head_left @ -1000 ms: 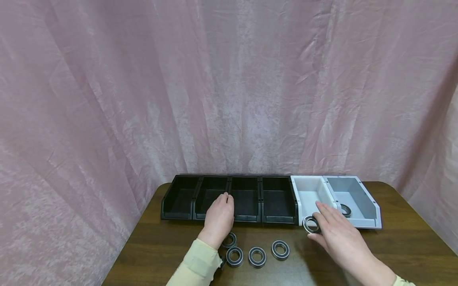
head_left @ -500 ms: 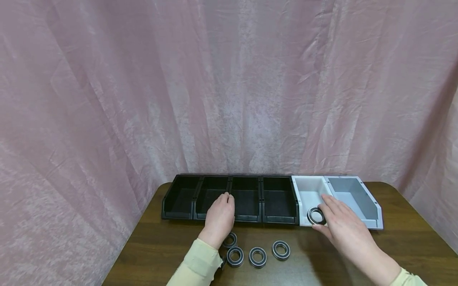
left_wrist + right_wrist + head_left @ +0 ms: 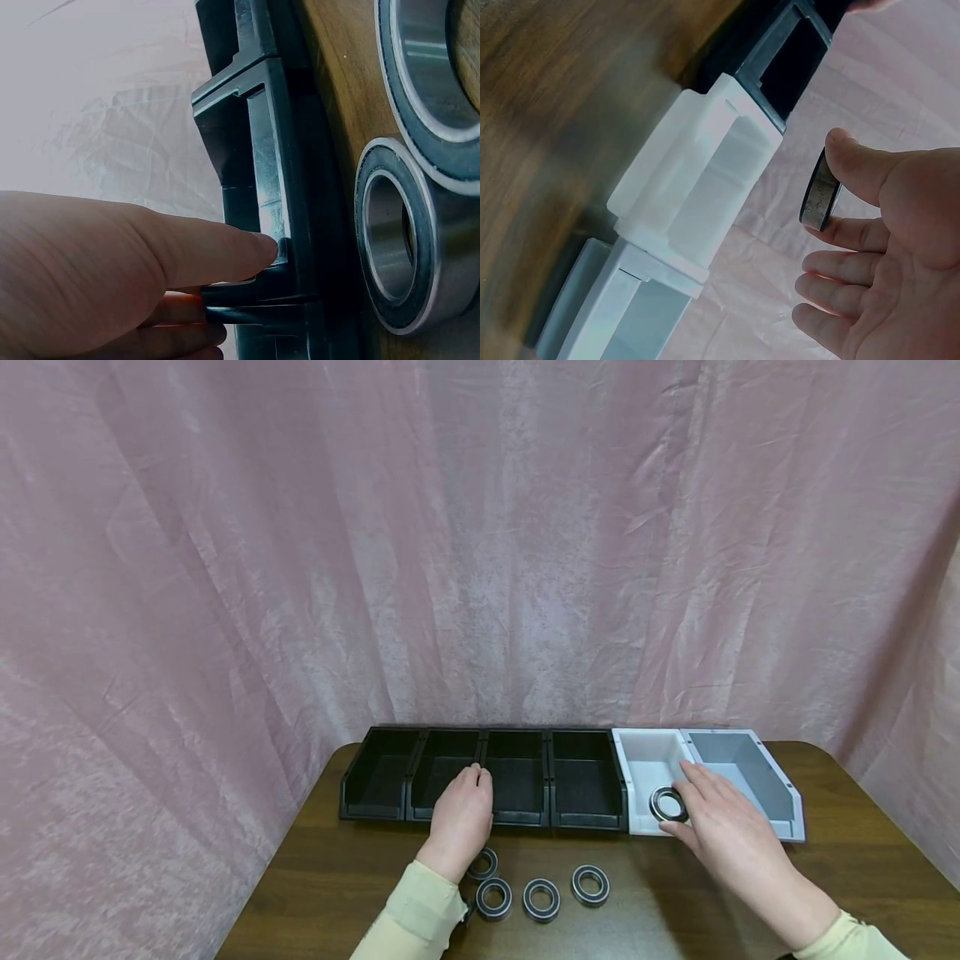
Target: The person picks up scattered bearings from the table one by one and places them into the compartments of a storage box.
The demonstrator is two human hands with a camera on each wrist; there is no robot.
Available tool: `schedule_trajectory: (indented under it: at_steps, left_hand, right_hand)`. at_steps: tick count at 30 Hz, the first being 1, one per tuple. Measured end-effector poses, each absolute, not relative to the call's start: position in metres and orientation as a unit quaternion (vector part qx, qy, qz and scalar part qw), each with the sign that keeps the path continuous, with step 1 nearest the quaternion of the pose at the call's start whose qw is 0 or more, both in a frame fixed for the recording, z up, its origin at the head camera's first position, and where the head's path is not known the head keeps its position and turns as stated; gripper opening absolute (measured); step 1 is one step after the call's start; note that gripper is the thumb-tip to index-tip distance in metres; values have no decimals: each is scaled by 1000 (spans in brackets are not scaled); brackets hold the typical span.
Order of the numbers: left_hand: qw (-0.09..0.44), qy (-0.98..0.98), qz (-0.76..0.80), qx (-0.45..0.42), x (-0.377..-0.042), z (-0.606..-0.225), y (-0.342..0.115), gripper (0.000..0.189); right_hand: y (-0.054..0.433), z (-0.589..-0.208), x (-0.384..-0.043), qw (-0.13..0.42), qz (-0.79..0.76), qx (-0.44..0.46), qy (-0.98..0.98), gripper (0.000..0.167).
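Observation:
My right hand [image 3: 735, 827] pinches a ball bearing [image 3: 656, 805] between thumb and index finger, over the front of the white bin [image 3: 641, 781]. In the right wrist view the bearing [image 3: 820, 199] shows edge-on, with the other fingers spread below. Over the front of the black bins [image 3: 517, 818] is my left hand [image 3: 461, 814], fingers loosely bent and nothing visible in them. In the left wrist view its thumb [image 3: 225, 251] overlaps a bin's front lip [image 3: 274, 165]. On the table, bearings lie near that wrist, one [image 3: 492, 863] partly covered by it and another [image 3: 493, 914] in front.
Two more bearings lie to the right, one [image 3: 541, 916] nearer and one [image 3: 591, 901] farther back. A grey bin [image 3: 731, 752] adjoins the white one at the row's right end. The bins stand on a wooden table [image 3: 315, 885], with a pink curtain [image 3: 480, 543] behind.
My right hand has carried the bearing slightly right and back, from the white bin's front edge to over it. It now covers the bearing seen earlier in the grey bin. Left hand is still.

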State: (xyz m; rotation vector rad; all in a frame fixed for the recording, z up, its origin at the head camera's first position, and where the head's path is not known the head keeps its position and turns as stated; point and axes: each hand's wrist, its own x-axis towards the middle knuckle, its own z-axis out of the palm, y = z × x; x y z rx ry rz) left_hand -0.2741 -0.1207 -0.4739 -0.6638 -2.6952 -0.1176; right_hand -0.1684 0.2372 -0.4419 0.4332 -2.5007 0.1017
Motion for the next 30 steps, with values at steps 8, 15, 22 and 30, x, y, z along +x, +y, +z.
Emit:
schedule_trajectory:
  at_steps: [8, 15, 22, 30]
  left_hand:
    - [192, -951, -40, -237, -274, -474, -121, 59]
    - [195, -951, -40, -238, -273, -474, -121, 58]
    - [195, -951, -38, -239, -274, -474, -121, 59]
    - [190, -951, -40, -239, -273, -473, -122, 59]
  right_hand:
    - [237, -441, -170, 281, 43, 150, -947, 61]
    - [239, -443, -174, 284, 51, 146, -946, 62]
    - [239, -444, -175, 280, 51, 143, -948, 61]
    - [238, -447, -174, 286, 44, 153, -945, 61]
